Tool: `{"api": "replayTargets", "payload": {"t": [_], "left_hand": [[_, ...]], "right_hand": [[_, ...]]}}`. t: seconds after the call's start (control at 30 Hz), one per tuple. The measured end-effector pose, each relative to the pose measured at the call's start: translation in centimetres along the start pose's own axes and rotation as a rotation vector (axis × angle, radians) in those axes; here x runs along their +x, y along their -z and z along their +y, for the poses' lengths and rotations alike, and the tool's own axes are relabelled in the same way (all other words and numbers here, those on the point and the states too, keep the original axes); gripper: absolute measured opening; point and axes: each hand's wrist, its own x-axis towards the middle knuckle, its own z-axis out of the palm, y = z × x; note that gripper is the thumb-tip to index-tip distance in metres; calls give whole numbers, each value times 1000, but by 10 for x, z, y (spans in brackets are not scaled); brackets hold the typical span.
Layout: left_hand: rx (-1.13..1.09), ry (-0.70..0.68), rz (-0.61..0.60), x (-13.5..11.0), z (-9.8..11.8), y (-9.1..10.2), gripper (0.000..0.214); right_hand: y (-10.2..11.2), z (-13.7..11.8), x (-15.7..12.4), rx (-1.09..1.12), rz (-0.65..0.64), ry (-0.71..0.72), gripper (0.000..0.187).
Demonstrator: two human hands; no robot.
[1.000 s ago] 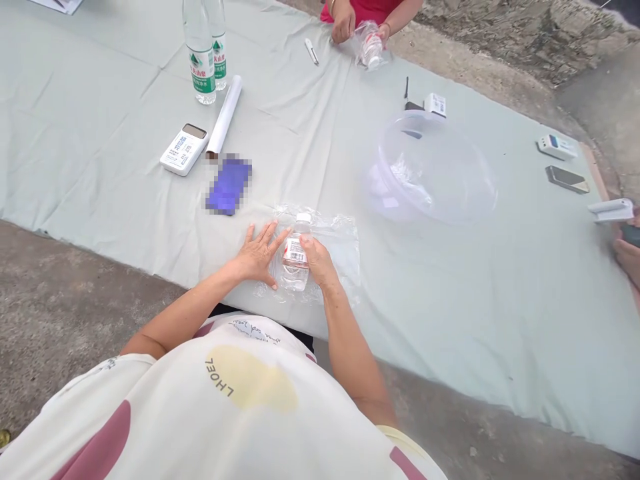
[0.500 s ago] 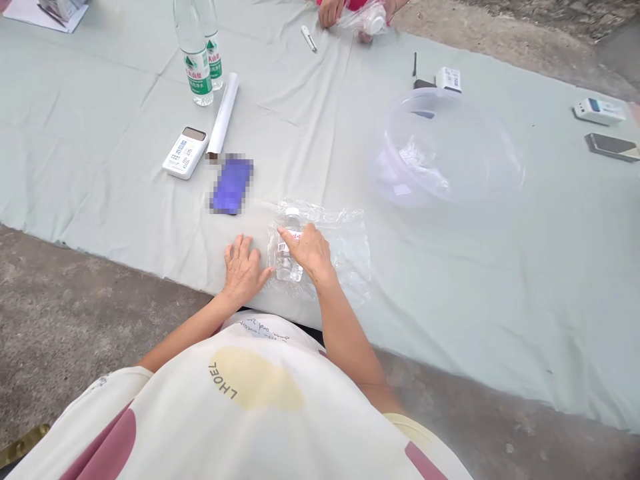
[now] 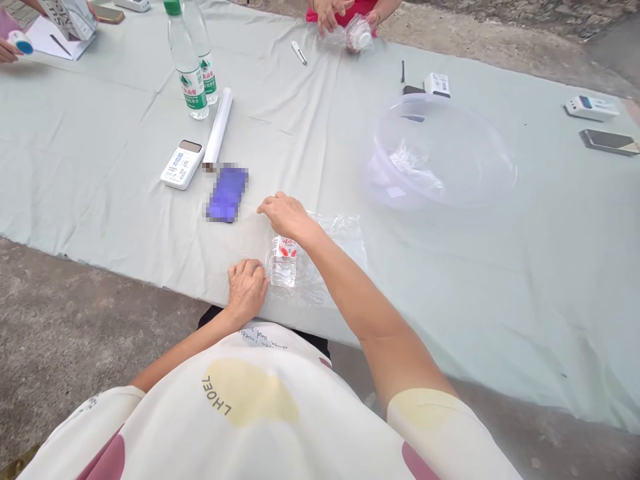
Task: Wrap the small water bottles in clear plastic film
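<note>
A small clear water bottle [image 3: 284,270] with a red and white label lies on a sheet of clear plastic film [image 3: 343,243], its cap hidden under my right hand. My right hand [image 3: 286,215] reaches across the bottle's top to the film's far left corner, fingers bent and pinched together at the film's edge. Beside the bottle's base, my left hand [image 3: 249,288] rests on the cloth with its fingers curled in at the film's near left edge. The thin film between the fingers is hard to see.
A translucent basin [image 3: 373,170] holding crumpled plastic stands to the right. Left are a blurred blue item [image 3: 227,195], a white power bank [image 3: 182,165], a white roll [image 3: 219,127] and two large water bottles [image 3: 193,93]. Across the table, another person's hands [image 3: 333,15] hold a plastic-wrapped bottle.
My right hand has left the bottle's side and moved up and left, over its cap. My left hand has curled its fingers and moved slightly right and nearer to me.
</note>
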Motion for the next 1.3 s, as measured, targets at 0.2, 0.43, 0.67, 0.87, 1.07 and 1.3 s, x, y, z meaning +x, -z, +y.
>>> {"api": "replayTargets", "payload": {"t": [0.2, 0.43, 0.67, 0.87, 1.07, 1.3], "left_hand": [[-343, 116, 12, -4, 4, 5, 15], [-614, 195, 47, -6, 16, 3, 14], [-273, -95, 166, -7, 30, -13, 21], [49, -329, 120, 3, 44, -18, 20], [193, -582, 162, 9, 47, -19, 28], [242, -885, 171, 27, 83, -37, 24]], "right_hand": [[12, 4, 17, -32, -174, 47, 40], [6, 42, -29, 105, -27, 167, 43], [-16, 78, -79, 284, 40, 222, 48], [-47, 93, -113, 516, 190, 166, 36], [-77, 73, -131, 671, 439, 6, 50], [-98, 60, -148, 492, 643, -284, 56]]}}
